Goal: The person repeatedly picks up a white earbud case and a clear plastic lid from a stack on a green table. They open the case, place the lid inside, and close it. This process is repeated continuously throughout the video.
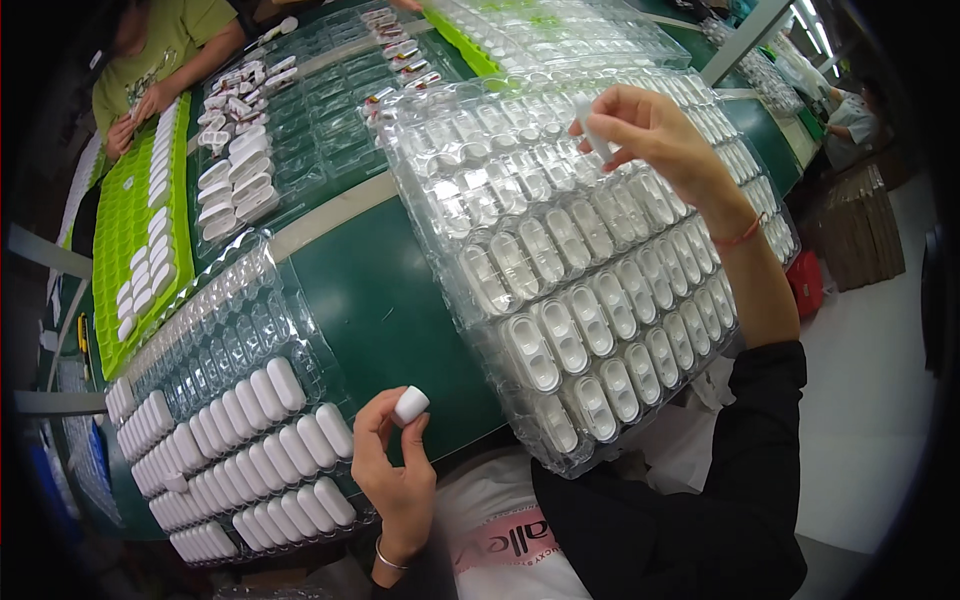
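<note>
Holding, head view: left hand [395, 475], raised over the near edge of the green table [385, 310], fingertips clamped on a small white plastic cap [411, 404]; thumb and forefinger pinch it from either side, the cap standing clear above the fingers; a thin bracelet sits at the wrist

Right hand [655, 135], lifted over the far part of the large clear blister tray [590, 270], fingers closed together on a slim white piece [591, 135] that is partly hidden behind them; a red cord circles the wrist, and a black sleeve covers the arm lower down

Large clear blister tray: lies across the right half of the table and overhangs its near edge; rows of oblong white shells fill the pockets toward the near side, the far pockets look mostly clear

Second clear tray [235, 440]: at the near left corner of the table, its near rows packed with closed white oblong cases, its far rows bare

Lime-green tray [135, 240]: along the left edge, carrying a line of white pieces

Further clear trays [300, 110]: toward the far edge, holding scattered white parts

Another person [165, 55], in a yellow-green shirt: at the far left corner, both hands at the green tray

Third person [850, 120]: beyond the far right edge, small and indistinct
</note>
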A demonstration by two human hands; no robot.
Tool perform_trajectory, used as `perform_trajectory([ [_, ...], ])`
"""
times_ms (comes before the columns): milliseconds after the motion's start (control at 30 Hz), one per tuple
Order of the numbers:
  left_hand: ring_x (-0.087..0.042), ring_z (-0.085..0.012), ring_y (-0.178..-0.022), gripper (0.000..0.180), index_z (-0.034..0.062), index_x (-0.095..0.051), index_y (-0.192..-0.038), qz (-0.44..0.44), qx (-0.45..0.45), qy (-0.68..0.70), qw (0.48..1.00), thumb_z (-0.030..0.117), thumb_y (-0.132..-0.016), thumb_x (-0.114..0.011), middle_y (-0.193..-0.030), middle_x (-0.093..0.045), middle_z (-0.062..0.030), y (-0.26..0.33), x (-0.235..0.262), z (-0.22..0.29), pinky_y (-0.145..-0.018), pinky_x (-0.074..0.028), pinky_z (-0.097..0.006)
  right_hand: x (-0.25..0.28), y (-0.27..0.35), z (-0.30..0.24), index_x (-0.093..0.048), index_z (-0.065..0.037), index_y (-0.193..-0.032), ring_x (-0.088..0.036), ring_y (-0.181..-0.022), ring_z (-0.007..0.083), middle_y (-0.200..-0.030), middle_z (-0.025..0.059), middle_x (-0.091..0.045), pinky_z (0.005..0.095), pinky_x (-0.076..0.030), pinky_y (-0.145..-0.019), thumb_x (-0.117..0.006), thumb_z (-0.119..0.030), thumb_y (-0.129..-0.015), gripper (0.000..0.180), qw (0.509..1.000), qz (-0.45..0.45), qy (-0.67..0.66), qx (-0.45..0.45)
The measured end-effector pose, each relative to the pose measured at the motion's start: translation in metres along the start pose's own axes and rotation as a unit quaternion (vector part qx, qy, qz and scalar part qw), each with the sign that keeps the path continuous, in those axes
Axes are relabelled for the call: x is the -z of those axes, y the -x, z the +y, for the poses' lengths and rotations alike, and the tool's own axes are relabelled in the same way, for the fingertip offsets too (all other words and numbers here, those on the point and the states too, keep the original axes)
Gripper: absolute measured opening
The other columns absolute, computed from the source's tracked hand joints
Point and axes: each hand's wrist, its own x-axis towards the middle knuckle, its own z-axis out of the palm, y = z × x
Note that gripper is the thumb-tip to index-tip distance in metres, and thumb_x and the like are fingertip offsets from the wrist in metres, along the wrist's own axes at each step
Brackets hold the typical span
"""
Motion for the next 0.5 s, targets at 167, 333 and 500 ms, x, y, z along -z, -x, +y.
perform_trajectory([
  [167,-0.062,-0.0184,-0.107,0.034,-0.0046,-0.050,-0.123,-0.004,0.069,0.258,0.964,-0.006,-0.091,-0.060,-0.114,-0.063,-0.0153,-0.007,0.008,0.011,-0.094,-0.052,-0.031,-0.096,0.022,-0.036,-0.066,0.004,-0.107,-0.065,-0.087,0.0107,-0.095,0.0085,-0.070,0.0237,-0.054,-0.076,-0.067,-0.009,-0.091,0.020,0.970,-0.190,-0.132,0.081],
  [333,-0.063,-0.0217,-0.108,0.038,-0.0049,-0.048,-0.125,0.006,0.067,0.335,0.940,0.001,-0.091,-0.063,-0.115,-0.063,-0.0171,-0.008,0.014,0.012,-0.092,-0.053,-0.033,-0.146,0.036,-0.050,-0.064,0.003,-0.106,-0.068,-0.081,0.0132,-0.098,0.0106,-0.069,0.0258,-0.057,-0.072,-0.068,-0.004,-0.087,0.021,0.955,-0.255,-0.141,0.044],
  [500,-0.059,-0.0206,-0.113,0.040,-0.0040,-0.048,-0.127,0.034,0.093,0.416,0.904,0.003,-0.091,-0.064,-0.117,-0.062,-0.0150,-0.011,0.020,0.008,-0.097,-0.048,-0.033,-0.172,0.041,-0.041,-0.066,0.000,-0.105,-0.069,-0.081,0.0171,-0.099,0.0112,-0.069,0.0290,-0.059,-0.069,-0.070,-0.002,-0.084,0.022,0.949,-0.267,-0.098,0.138],
])
